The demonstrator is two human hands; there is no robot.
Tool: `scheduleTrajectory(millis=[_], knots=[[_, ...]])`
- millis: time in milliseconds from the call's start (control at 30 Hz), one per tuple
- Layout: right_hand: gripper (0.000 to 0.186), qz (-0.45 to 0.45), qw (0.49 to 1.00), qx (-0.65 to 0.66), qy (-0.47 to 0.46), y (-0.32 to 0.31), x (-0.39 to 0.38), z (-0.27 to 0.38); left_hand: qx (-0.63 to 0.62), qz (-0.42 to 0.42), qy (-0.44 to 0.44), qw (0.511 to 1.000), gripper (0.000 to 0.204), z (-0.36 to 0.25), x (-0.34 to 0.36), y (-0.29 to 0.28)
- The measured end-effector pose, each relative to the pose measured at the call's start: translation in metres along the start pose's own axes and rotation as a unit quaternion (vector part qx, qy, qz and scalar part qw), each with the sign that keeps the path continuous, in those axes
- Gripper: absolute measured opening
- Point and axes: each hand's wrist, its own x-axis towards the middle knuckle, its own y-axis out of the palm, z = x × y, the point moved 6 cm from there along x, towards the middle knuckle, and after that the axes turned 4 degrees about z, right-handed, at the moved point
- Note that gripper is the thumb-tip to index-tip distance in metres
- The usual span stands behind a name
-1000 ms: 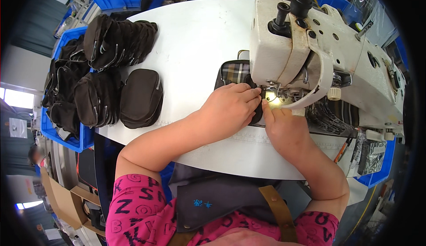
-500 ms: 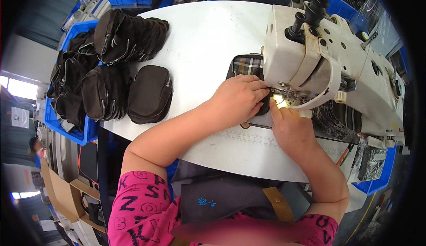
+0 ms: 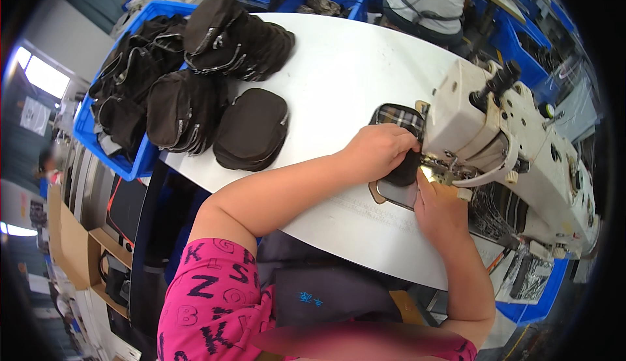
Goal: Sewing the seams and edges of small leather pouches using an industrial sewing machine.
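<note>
Head view: left hand (image 3: 381, 149) pressing down on black pouch (image 3: 404, 165), fingers curled together over it. Pouch lying on white table (image 3: 339, 74) under sewing machine (image 3: 515, 146) head, plaid lining (image 3: 398, 115) showing behind. Right hand (image 3: 440, 208) resting just beside pouch at needle, fingers hidden, grip unclear. Finished pouches (image 3: 251, 129) lying stacked at left.

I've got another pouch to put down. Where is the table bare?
Bare: the white table between the black pouch stacks and the sewing machine, and the near strip under the left forearm. Crowded: around the needle, where the left hand and right hand press the plaid-lined piece.
</note>
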Motion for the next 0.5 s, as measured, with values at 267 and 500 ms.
scheduleTrajectory(millis=[267,500], knots=[[0.037,-0.022,0.998,0.053,0.012,0.003,0.003,-0.003,0.058,-0.091,-0.067,0.992,0.051,0.018,-0.005,-0.012],[0.038,-0.030,0.999,0.018,-0.032,0.010,0.006,-0.001,0.112,-0.062,-0.187,0.974,0.056,0.038,-0.032,-0.027]])
